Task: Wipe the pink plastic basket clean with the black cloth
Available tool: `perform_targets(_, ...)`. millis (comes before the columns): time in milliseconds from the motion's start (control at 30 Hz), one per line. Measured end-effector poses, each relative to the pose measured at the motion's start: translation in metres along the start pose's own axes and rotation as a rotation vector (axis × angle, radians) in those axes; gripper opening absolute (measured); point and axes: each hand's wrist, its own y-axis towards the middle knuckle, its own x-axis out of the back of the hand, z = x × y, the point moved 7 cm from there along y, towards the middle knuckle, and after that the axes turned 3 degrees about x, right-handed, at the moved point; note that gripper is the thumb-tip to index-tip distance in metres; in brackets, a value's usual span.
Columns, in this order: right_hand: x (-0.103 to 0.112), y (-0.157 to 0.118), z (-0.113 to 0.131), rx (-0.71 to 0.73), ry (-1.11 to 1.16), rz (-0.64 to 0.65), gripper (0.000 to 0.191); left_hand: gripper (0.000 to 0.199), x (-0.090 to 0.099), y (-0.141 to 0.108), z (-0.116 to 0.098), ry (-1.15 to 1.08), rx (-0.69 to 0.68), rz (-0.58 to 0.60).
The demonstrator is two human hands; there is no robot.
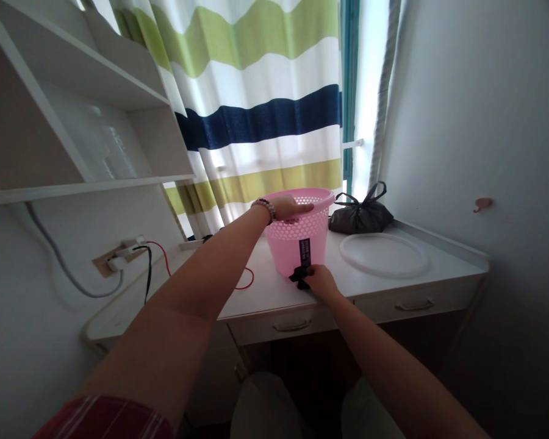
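A pink plastic basket (283,250) with a perforated upper band and a dark label stands upright on the white desk. My left hand (289,208), with a beaded bracelet at the wrist, is at the basket's rim, its index finger stretched out to the right; some of its fingers are hidden at the opening. Low at the front of the basket, my right hand (319,280) has its fingers closed on a crumpled black item (301,276), which looks like thin plastic.
On the desk (265,303), a tied black bag (361,216) and a pale ring (384,271) are right of the basket. A red cable (252,281) lies at left. White shelves (155,180) overhang the left; a striped curtain (260,122) hangs behind.
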Motion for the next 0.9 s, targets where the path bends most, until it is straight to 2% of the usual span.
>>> perform_targets(167,-0.001,0.003,-0.001,-0.020,0.120,0.033,0.015,0.064,0.000,0.001,-0.001,-0.014,-0.006,-0.002)
perform_targets(300,0.010,0.012,0.015,-0.045,0.307,0.069,0.021,0.063,0.000,0.002,0.000,-0.010,-0.023,-0.005)
perform_targets(400,0.035,0.027,0.045,0.023,0.358,0.011,0.028,0.063,-0.002,0.003,0.003,-0.047,-0.027,-0.001)
perform_targets(533,0.079,0.050,0.095,0.190,0.360,-0.122,0.036,0.064,-0.003,0.007,0.006,-0.069,-0.041,-0.013)
perform_targets(633,0.098,0.058,0.117,0.286,0.346,-0.192,0.039,0.063,-0.005,0.009,0.008,-0.091,-0.035,-0.008)
perform_targets(733,0.090,0.052,0.107,0.280,0.302,-0.178,0.035,0.062,-0.004,0.007,0.009,-0.061,-0.028,-0.004)
perform_targets(800,0.072,0.043,0.083,0.213,0.250,-0.130,0.030,0.061,-0.003,0.004,0.009,-0.034,-0.021,0.002)
perform_targets(900,0.036,0.023,0.035,0.030,0.215,0.007,0.022,0.061,-0.002,0.000,0.008,-0.050,-0.012,0.013)
